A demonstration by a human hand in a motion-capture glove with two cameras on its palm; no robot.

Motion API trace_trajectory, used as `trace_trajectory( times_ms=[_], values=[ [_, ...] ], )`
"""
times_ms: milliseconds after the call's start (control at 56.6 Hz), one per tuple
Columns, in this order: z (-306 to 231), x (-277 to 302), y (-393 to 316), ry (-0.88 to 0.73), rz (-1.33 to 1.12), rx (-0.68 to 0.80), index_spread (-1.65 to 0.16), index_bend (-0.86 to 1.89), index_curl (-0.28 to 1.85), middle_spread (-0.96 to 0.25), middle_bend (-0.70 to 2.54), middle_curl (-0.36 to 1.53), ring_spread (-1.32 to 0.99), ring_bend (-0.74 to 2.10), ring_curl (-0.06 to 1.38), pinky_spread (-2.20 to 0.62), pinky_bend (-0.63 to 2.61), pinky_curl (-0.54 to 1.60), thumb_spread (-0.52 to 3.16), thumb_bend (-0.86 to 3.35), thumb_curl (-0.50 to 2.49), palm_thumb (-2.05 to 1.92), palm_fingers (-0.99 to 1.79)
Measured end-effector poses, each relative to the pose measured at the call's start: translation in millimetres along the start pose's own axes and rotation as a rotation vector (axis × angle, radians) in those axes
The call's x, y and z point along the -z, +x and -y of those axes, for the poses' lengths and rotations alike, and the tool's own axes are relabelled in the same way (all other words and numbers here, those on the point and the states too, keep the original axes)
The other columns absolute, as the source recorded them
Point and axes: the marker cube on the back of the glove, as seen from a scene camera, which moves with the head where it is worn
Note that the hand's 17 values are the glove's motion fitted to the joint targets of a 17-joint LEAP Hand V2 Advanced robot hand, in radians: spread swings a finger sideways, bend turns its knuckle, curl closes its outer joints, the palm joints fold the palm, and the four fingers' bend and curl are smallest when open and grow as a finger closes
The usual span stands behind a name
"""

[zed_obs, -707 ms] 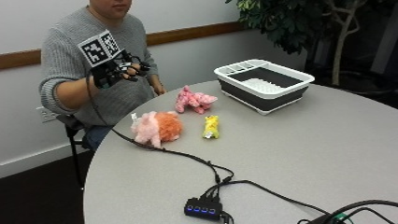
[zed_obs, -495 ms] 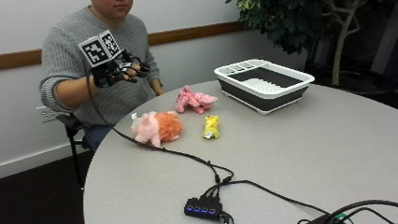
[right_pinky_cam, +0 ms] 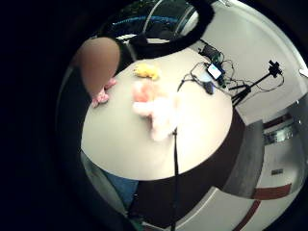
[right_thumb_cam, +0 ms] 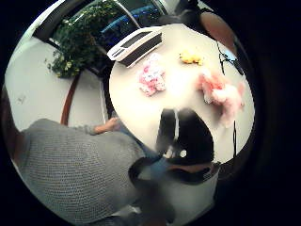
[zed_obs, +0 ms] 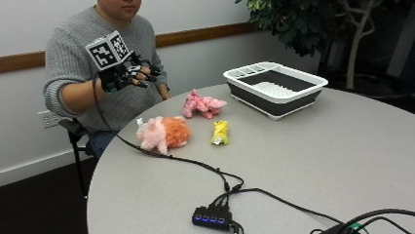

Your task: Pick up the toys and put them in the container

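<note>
**Three toys on the table, gloved hand raised and empty**

A round grey table point(zed_obs: 337, 146) stands by a pale wall with a wooden rail, a potted tree point(zed_obs: 311, 24) behind it. Toward the far edge sits the container point(zed_obs: 275, 88), a white-rimmed, dark-walled dish tub, with nothing of the toys in it. Nearest the person lies the pink and orange plush toy point(zed_obs: 162, 134), a black cable point(zed_obs: 195, 163) running past it to a small hub point(zed_obs: 209, 216). The pink plush toy point(zed_obs: 202, 104) lies between that one and the container; the small yellow toy point(zed_obs: 220, 132) lies just beside the orange one. The right hand point(zed_obs: 126, 75) hovers above the table's near edge, fingers relaxed and slightly spread, holding nothing.
</note>
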Motion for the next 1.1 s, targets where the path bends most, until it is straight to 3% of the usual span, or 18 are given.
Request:
trace_trajectory(
  times_ms=[159, 407, 601, 725, 866, 954, 1096],
  values=[
    [39, -17, 12, -0.028, 0.041, -0.022, -0.36, 0.18, 0.27, -0.25, 0.19, 0.22, -0.34, 0.66, 0.22, -0.02, 0.78, 0.31, 1.56, 0.1, 0.27, 0.04, 0.24],
    [119, -49, 67, -0.184, 0.027, -0.195, -0.36, 0.13, 0.27, -0.22, 0.16, 0.24, -0.31, 0.71, 0.25, -0.02, 0.93, 0.36, 1.54, 0.07, 0.29, 0.02, 0.06],
    [87, -140, 83, -0.431, -0.052, -0.298, -0.35, 0.15, 0.27, -0.2, 0.17, 0.26, -0.28, 0.74, 0.26, -0.01, 1.01, 0.37, 1.46, 0.03, 0.3, 0.01, 0.0],
    [67, -170, 85, -0.382, -0.065, -0.323, -0.35, 0.03, 0.21, -0.18, 0.14, 0.25, -0.25, 0.84, 0.29, -0.01, 1.19, 0.41, 1.41, 0.01, 0.32, 0.03, -0.06],
    [68, -171, 87, -0.382, -0.093, -0.318, -0.36, 0.1, 0.16, -0.16, 0.18, 0.26, -0.26, 1.05, 0.35, -0.1, 1.28, 0.42, 1.37, 0.01, 0.34, 0.09, 0.04],
    [70, -172, 88, -0.315, -0.132, -0.323, -0.4, 0.22, 0.2, -0.19, 0.24, 0.29, -0.3, 1.08, 0.34, -0.19, 1.25, 0.39, 1.42, 0.07, 0.37, 0.22, 0.35],
    [78, -173, 86, -0.224, -0.172, -0.312, -0.42, 0.17, 0.22, -0.25, 0.45, 0.37, -0.36, 1.06, 0.33, -0.33, 1.19, 0.36, 1.37, 0.16, 0.46, 0.44, 0.73]
  ],
)
